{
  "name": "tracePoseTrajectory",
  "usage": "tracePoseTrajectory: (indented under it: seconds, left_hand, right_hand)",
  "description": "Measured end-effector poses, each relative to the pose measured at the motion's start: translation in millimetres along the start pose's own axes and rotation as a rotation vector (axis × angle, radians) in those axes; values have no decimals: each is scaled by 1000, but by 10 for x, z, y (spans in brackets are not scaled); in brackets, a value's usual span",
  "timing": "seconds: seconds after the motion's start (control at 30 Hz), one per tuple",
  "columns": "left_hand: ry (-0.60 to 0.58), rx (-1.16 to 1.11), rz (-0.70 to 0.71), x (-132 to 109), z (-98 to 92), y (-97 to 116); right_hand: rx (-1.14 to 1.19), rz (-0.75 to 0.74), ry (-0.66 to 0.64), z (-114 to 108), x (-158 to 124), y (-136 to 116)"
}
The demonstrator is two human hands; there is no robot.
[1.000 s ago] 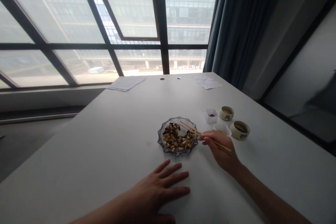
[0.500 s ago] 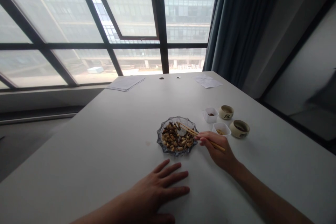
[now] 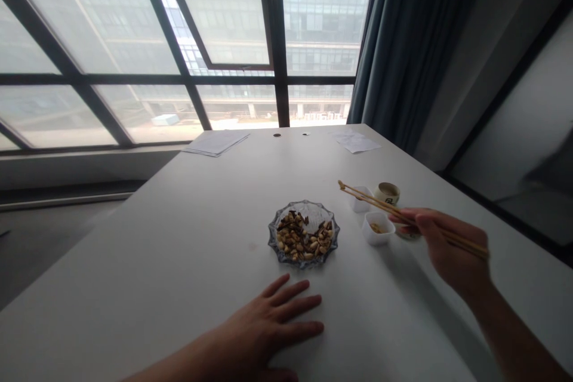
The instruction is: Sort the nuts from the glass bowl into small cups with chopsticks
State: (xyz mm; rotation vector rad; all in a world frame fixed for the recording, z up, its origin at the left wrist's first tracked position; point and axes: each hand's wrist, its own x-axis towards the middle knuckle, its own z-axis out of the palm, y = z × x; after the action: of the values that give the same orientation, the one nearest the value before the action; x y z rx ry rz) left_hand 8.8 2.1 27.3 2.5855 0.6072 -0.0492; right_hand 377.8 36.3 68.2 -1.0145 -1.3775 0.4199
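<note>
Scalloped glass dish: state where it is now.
In the head view, the scalloped glass dish stands just right of the picture's centre on the white table, beyond the left hand and left of the nearer white plastic container.

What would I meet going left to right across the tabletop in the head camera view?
Paper stack, glass bowl, nearer white cup, right hand. Things whose places in the order overlap are left out.

The head-worn camera looks forward and down along the white table (image 3: 210, 209) in one wide view. It faces the black-framed window (image 3: 228, 6), well off from nine to one o'clock; near the lens are the left hand (image 3: 275, 313) at six and the right hand (image 3: 454, 250) at four.
</note>
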Motion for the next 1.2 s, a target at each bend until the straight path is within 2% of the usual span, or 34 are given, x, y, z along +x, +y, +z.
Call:
tracePoseTrajectory:
  seconds: [0.1, 0.2, 0.27, 0.37, 0.47, 0.67, 0.8, 1.1, 1.2]
  left_hand:
    - [5, 1, 6, -3, -4, 3]
    - [5, -3, 10, -2, -9, 6]
    - [16, -7, 11, -1, -13, 9]
    - [21, -22, 16, 1, -20, 11]
    - [12, -42, 11, 1, -23, 9]
    - [24, -47, 15, -2, -2, 3]
    - [35, -34, 13, -7, 29, -11]
    - [11, -12, 19, 1, 12, -12]
    - [-2, -29, 12, 9, 14, -7]
  right_hand:
    - [-75, 15, 92, -286, 99, -120]
    - [-147, 78, 122, -586, 188, -160]
    - [-202, 174, 118, -749, 242, -150]
    - [-231, 342, 60, -880, 302, -136]
    - [-191, 379, 56, -892, 313, -116]
    - [-61, 260, 73, -803, 247, 79]
    - [19, 263, 11, -648, 205, 151]
    - [130, 256, -235, 146, 23, -13]
    - [118, 268, -317, 300, 30, -95]
